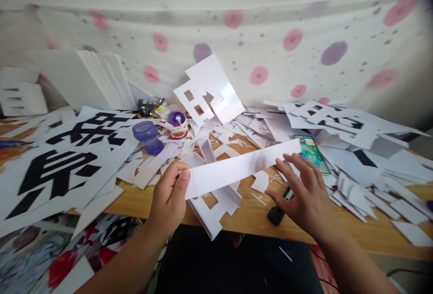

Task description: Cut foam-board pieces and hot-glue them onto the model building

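Note:
My left hand (171,190) pinches the left end of a long white strip (233,165), which looks like foam board or stiff card. The strip is held up above the table, slanting upward to the right. My right hand (301,186) is beside the strip's right end with fingers apart; whether a fingertip touches it I cannot tell. Below the strip lies a white cut-out piece with raised side walls (211,213), partly hidden by the strip and my left hand. A black tool (276,215) rests on the table under my right hand, half covered by it.
White offcuts (365,195) litter the wooden table (142,201). Sheets with black characters (61,172) spread at left. A purple jar (148,136) and a tub (177,127) stand at the back, near a leaning cut-out sheet (216,91). A phone (314,156) lies at right.

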Tool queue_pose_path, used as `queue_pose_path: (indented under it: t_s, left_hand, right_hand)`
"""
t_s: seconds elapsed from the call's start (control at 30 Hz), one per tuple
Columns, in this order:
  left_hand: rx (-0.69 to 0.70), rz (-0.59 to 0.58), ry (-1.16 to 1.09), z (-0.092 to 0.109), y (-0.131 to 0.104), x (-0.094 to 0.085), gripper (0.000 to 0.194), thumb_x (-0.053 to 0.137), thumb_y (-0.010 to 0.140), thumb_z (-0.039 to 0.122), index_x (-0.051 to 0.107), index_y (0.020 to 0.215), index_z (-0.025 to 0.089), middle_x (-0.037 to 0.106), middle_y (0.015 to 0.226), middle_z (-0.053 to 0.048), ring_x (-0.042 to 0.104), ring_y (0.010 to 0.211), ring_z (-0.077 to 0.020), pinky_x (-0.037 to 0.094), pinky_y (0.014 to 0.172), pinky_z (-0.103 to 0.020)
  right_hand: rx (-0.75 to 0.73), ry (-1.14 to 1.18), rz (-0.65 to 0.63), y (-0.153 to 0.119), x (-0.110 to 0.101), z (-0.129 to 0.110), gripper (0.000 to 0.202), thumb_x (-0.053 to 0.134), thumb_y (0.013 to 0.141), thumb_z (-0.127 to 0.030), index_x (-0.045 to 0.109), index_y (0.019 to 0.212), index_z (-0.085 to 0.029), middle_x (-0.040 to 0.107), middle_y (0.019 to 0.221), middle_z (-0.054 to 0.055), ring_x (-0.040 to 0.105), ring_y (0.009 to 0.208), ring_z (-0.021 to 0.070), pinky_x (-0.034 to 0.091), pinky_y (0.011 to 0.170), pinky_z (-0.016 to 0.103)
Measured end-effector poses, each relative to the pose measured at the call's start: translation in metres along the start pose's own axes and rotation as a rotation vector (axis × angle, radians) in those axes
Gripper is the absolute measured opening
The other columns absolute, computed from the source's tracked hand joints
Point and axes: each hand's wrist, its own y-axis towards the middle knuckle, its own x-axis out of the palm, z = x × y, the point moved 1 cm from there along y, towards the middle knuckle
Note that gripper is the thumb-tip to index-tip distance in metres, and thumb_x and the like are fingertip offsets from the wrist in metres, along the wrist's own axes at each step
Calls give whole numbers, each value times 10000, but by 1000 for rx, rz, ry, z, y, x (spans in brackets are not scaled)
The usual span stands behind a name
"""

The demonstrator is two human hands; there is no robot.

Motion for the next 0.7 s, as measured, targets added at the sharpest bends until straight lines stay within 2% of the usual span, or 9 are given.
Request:
queue_pose_path:
  t_s: [0.1,0.2,0.3,0.4,0.57,0.7]
  left_hand:
    - [-182,-20,-243,-4,-3,-5,273,446,943,437,524,818,207,522,585,35,510,497,-126,408,434,-227]
    - [-251,-87,-451,-5,-5,-10,284,458,939,453,521,814,206,522,564,40,498,453,-115,401,411,-213]
    - [-284,-167,-617,-5,-7,-11,300,473,931,473,525,811,202,525,535,42,488,417,-103,373,384,-193]
    - [-315,-192,-727,-6,-8,-9,306,498,918,477,521,792,199,522,530,44,482,398,-96,357,360,-183]
    - [-329,-292,-720,-12,-8,-8,317,471,926,489,505,800,200,556,571,28,508,435,-112,376,397,-198]
    - [-305,-308,-530,-16,-5,-12,318,565,886,473,533,773,177,487,606,38,443,536,-81,339,495,-179]
  right_hand:
    - [-90,0,-28,25,4,-4,778,645,833,-502,323,1474,-201,456,1418,184,406,1320,397,324,1066,607]
    - [-137,5,-56,36,6,-3,736,592,872,-454,293,1493,-198,514,1384,174,430,1307,396,278,1072,630]
    - [-165,22,-79,35,5,-1,687,552,887,-333,278,1506,-217,609,1243,152,568,1124,361,303,1041,627]
    - [-188,45,-129,28,3,1,711,569,872,-319,276,1513,-223,634,1128,135,598,959,324,385,971,575]
    - [-192,46,-166,20,-5,4,750,626,856,-397,291,1508,-235,631,1064,131,572,917,328,431,839,499]
    - [-173,44,-207,18,-13,5,732,649,848,-380,324,1491,-252,635,1060,117,557,885,313,414,822,486]
